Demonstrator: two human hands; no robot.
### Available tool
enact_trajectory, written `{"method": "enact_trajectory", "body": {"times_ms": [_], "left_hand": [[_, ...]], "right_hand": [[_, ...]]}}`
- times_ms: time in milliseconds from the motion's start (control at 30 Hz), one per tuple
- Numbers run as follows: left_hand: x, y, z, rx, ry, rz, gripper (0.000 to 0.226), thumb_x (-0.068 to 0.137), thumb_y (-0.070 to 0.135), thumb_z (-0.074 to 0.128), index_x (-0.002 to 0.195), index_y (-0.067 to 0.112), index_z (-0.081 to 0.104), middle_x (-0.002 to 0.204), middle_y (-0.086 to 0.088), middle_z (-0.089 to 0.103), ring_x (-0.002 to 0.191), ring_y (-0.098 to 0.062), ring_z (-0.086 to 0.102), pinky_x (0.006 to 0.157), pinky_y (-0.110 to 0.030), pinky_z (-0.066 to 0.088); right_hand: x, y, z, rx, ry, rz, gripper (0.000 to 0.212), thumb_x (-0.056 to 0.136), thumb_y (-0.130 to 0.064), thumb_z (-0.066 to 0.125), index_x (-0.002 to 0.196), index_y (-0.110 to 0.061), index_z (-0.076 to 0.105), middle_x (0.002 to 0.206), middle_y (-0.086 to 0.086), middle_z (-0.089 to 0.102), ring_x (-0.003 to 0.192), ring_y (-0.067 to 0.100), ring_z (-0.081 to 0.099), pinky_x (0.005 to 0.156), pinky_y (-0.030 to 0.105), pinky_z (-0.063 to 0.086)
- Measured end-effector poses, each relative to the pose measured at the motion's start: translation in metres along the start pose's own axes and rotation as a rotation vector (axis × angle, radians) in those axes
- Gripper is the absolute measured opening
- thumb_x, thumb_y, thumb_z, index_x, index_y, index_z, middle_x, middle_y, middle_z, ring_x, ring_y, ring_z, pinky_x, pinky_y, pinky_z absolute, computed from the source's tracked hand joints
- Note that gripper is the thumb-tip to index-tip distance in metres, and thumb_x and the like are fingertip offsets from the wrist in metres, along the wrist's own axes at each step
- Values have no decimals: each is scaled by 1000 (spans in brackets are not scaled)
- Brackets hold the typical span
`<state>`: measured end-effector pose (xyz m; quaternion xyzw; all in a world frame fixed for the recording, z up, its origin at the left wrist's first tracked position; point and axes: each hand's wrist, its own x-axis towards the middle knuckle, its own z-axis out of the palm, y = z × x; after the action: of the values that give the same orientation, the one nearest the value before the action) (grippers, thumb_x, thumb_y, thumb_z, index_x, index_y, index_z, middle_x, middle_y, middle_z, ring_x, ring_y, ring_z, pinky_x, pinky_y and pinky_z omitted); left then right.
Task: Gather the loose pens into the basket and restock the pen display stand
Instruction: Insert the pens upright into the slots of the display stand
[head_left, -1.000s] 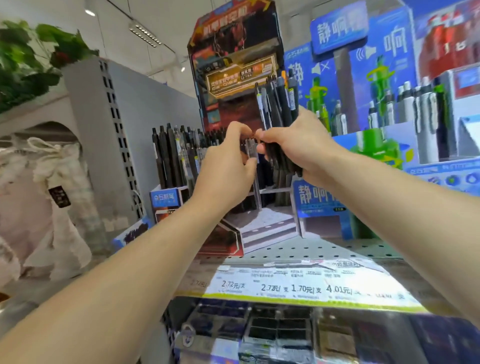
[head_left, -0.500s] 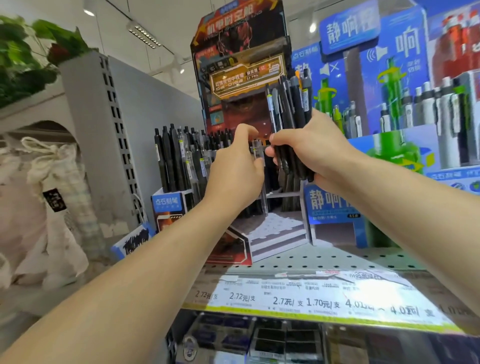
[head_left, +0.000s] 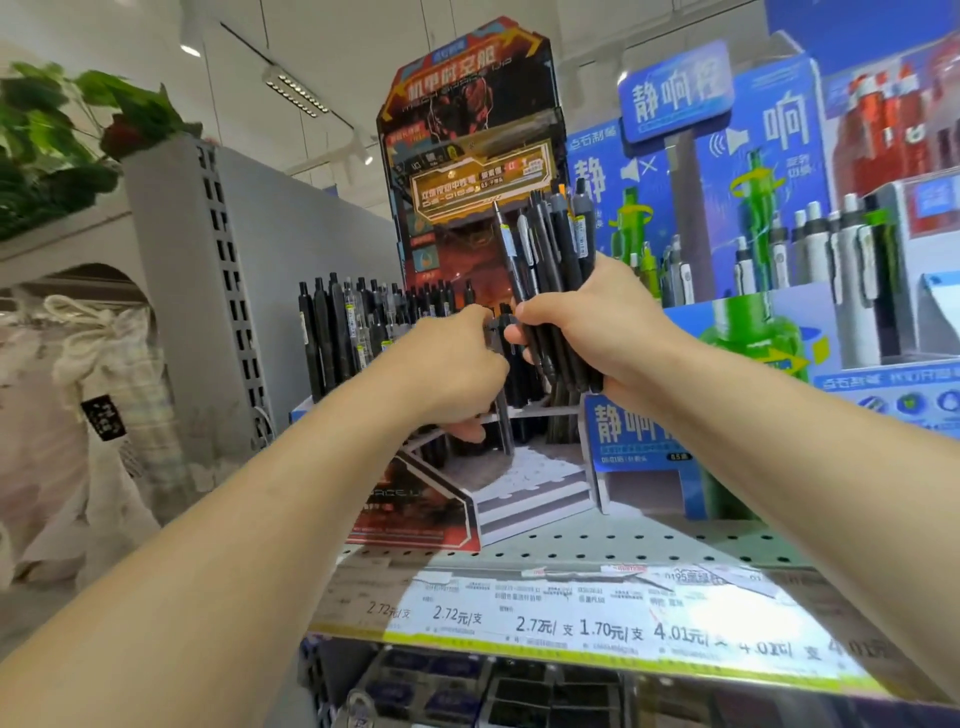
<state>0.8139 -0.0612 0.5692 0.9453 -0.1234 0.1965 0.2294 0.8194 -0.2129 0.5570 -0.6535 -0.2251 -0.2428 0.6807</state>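
Fingers clutch pens near stand.

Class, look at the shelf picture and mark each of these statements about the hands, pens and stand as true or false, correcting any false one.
1. The right hand holds a bundle of pens. True.
2. The pens in that bundle are mostly bright red. False: they are mostly black or dark.
3. The left hand is at a single pen beside the bundle. True.
4. The stand lies flat on the floor. False: it stands upright on the shelf.
5. Price labels run along the shelf's front edge. True.
6. The basket sits on the shelf beside the stand. False: no basket is in view.
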Motion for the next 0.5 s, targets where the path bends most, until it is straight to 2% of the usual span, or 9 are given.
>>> {"method": "enact_trajectory", "body": {"times_ms": [33, 100, 167, 233, 333, 400, 500], "left_hand": [[0, 1, -5, -65, 75, 3, 55, 99, 22, 44, 151, 36, 29, 102, -9, 69, 54, -19, 73, 53, -37, 62], [-1, 2, -13, -239, 335, 70, 51, 99, 24, 44, 149, 34, 37, 107, -5, 69, 52, -15, 71, 47, -30, 59], [-4, 2, -16, -452, 487, 154, 44, 100, 30, 49, 143, 39, 43, 101, 3, 71, 56, -11, 71, 45, -24, 54], [-5, 3, -15, -522, 520, 191, 44, 99, 33, 56, 140, 39, 44, 92, 7, 71, 61, -7, 72, 46, -22, 53], [-5, 2, -12, -543, 544, 189, 46, 97, 23, 64, 139, 34, 48, 88, 3, 72, 66, -5, 72, 51, -22, 56], [-5, 1, -10, -615, 596, 191, 48, 96, 18, 65, 139, 32, 50, 84, 3, 71, 67, -7, 73, 54, -22, 58], [-5, -3, -8, -646, 759, 207, 47, 95, 17, 66, 136, 33, 52, 76, 6, 64, 69, -12, 73, 63, -29, 62]], "right_hand": [[0, -1, 0, 21, -23, 2, 23, 89, 2, 71, 99, -11, 55, 87, 16, 73, 74, 24, 78, 65, 40, 65], [-2, -2, -1, 28, -96, -1, 20, 89, 4, 69, 101, -10, 60, 85, 15, 75, 76, 26, 78, 62, 38, 64], [-3, -3, -1, -8, -185, -17, 22, 89, 4, 68, 104, -11, 63, 85, 13, 76, 79, 28, 78, 62, 38, 64], [-4, -3, -1, -49, -261, -36, 24, 88, 4, 68, 105, -12, 64, 83, 10, 76, 79, 28, 78, 61, 35, 61], [-4, -3, -1, -50, -290, -36, 25, 89, 4, 68, 110, -9, 65, 84, 8, 77, 80, 27, 78, 62, 35, 61], [-4, -3, -1, -49, -261, -42, 25, 89, 2, 69, 111, -9, 65, 84, 9, 77, 81, 28, 78, 66, 39, 63], [-1, -1, -2, -74, -111, -55, 21, 88, -5, 74, 104, -12, 63, 88, 12, 75, 78, 23, 77, 68, 41, 62]]}}
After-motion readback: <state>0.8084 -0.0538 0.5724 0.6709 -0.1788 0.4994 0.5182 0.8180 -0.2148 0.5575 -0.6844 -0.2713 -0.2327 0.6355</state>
